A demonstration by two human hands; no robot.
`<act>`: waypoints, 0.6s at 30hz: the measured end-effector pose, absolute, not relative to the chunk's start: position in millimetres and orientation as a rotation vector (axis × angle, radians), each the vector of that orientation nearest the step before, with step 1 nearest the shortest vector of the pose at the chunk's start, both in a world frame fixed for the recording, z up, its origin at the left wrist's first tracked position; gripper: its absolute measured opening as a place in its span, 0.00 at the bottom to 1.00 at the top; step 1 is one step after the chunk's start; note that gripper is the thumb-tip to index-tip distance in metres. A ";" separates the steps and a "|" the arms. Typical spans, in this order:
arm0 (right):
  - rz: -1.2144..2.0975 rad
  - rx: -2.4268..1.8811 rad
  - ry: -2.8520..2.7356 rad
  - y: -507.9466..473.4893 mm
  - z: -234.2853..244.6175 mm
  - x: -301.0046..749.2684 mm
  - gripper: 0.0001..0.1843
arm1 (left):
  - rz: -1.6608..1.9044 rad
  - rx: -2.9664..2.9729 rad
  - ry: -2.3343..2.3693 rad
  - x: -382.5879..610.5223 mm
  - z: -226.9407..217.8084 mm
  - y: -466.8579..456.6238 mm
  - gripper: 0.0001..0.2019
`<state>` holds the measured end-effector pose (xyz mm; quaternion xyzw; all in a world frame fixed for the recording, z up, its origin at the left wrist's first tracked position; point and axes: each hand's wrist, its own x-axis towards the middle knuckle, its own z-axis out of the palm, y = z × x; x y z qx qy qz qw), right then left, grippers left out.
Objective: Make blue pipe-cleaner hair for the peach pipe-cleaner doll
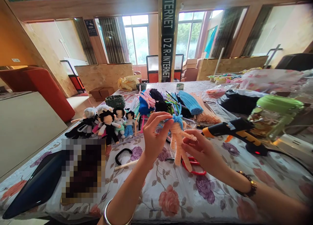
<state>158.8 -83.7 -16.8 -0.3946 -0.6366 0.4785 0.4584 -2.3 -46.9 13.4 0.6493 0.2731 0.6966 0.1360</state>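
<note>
Between my hands, above the table, hangs a peach-coloured pipe-cleaner doll [177, 143] with a blue fuzzy top on its head. My left hand [157, 132] pinches the blue hair [177, 120] between thumb and fingers. My right hand [202, 150] has its fingers closed around the doll's arm on the right side. Behind the doll's legs, red-handled scissors [199, 169] lie on the cloth, partly covered. A black curved pipe cleaner [117, 157] and a pale stick [126, 165] rest left of my left forearm.
Several finished dolls [107, 122] sit at the left, near a dark green basket [115, 101]. Pipe-cleaner bundles [190, 102] lie behind my hands. A black and orange glue gun [230, 127] stands at the right, its cord trailing, before a green-lidded jar [278, 104]. Floral cloth [171, 199] covers the table.
</note>
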 end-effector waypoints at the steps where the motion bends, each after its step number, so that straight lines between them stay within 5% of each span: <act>1: 1.189 -0.980 -1.560 -84.3 -16.1 158.6 0.16 | 2.011 1.899 0.802 -2.3 13.9 -47.1 0.04; 9: 1.239 -0.917 -1.531 -82.1 -10.5 158.1 0.13 | 1.832 1.582 0.932 -1.9 15.8 -40.5 0.05; 18: 1.389 -1.041 -1.367 -61.1 3.1 181.5 0.20 | 1.629 1.210 1.263 -54.9 12.8 -7.0 0.19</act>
